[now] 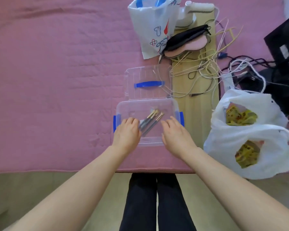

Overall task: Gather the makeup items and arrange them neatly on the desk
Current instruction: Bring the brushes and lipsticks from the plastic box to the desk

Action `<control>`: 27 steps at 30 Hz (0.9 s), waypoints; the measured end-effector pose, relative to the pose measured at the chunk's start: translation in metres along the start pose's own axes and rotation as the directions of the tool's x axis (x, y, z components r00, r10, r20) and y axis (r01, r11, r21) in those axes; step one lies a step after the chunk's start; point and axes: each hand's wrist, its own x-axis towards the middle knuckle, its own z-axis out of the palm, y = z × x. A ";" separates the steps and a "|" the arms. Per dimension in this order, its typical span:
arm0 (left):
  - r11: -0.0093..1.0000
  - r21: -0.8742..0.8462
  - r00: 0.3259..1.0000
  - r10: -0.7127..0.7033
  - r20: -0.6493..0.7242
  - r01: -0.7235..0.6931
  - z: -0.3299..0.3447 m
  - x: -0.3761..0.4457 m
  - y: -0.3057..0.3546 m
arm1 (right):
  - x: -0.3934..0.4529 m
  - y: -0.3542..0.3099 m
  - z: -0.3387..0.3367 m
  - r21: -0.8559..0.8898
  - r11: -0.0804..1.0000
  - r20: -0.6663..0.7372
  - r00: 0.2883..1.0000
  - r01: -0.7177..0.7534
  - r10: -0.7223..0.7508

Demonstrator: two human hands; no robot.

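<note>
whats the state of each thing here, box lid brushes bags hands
clear storage box: open, lid off, brushes inside
lid: lying flat beyond the box, blue handle up
makeup brushes: lying loose in the box, bristles pointing away
left hand: over the box, fingers at the brush handles, grip unclear
right hand: over the box, fingers relaxed, holding nothing
white plastic bags: open, yellow packets inside

Four slim grey-handled makeup brushes point(150, 121); one clear plastic box point(147, 104); one clear lid point(147, 72); three white plastic bags point(250, 137); two hands point(127, 132).
</note>
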 end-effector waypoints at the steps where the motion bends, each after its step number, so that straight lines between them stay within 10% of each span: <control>1: 1.000 -0.004 1.000 -0.018 0.014 0.018 0.011 0.010 0.000 | 0.012 0.006 0.009 -0.010 1.000 0.002 1.000 0.016 -0.016; 14: 0.947 -0.233 0.971 -0.192 0.141 0.221 0.131 0.120 -0.018 | 0.144 0.030 0.099 -0.216 0.952 0.284 0.947 0.217 -0.151; 27: 0.982 -0.068 0.973 -0.166 0.160 0.179 0.164 0.131 -0.035 | 0.160 0.039 0.133 -0.381 0.895 0.206 0.965 0.234 -0.165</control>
